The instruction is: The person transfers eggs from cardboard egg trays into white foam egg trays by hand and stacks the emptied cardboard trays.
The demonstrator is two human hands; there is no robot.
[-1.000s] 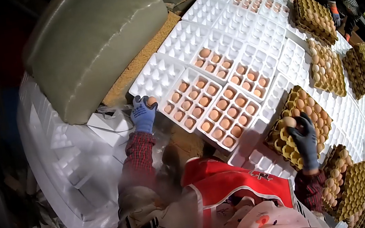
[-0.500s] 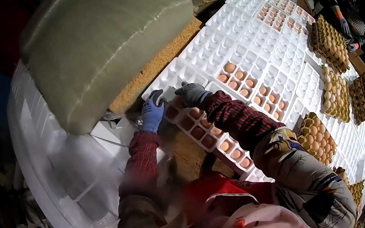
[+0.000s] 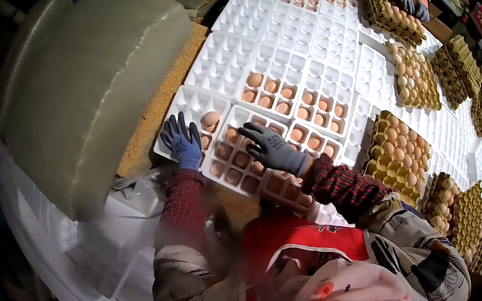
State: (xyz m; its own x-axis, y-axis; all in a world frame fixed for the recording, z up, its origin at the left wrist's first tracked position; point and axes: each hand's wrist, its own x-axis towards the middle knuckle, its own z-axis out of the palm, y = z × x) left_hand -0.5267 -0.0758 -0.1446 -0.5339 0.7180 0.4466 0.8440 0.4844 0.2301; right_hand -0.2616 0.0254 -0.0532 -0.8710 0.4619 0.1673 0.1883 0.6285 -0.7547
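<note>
My left hand [image 3: 183, 141], in a blue-grey glove, lies with fingers spread on the near edge of a white foam egg tray [image 3: 183, 99]. Just right of its fingertips, a brown egg [image 3: 210, 119] sits high in that tray, with another egg [image 3: 204, 141] below it. My right hand [image 3: 275, 149], gloved in grey, reaches over a neighbouring foam tray filled with brown eggs [image 3: 224, 151]. Its fingers are stretched out and apart above the eggs, holding nothing visible; whether they touch the eggs I cannot tell. The hand and forearm hide part of that tray.
More white foam trays [image 3: 277, 28] cover the table, some part-filled with eggs. Yellow pulp trays of eggs [image 3: 397, 152] stand to the right. A large greenish wrapped bale [image 3: 93, 80] is at the left. At the far right, a co-worker's gloved hands [image 3: 412, 4] touch a pulp tray.
My hands have moved apart, the right one drawing back over the filled tray. Eggs now show beside my left hand. The camera view has shifted, bringing the co-worker further into sight.
</note>
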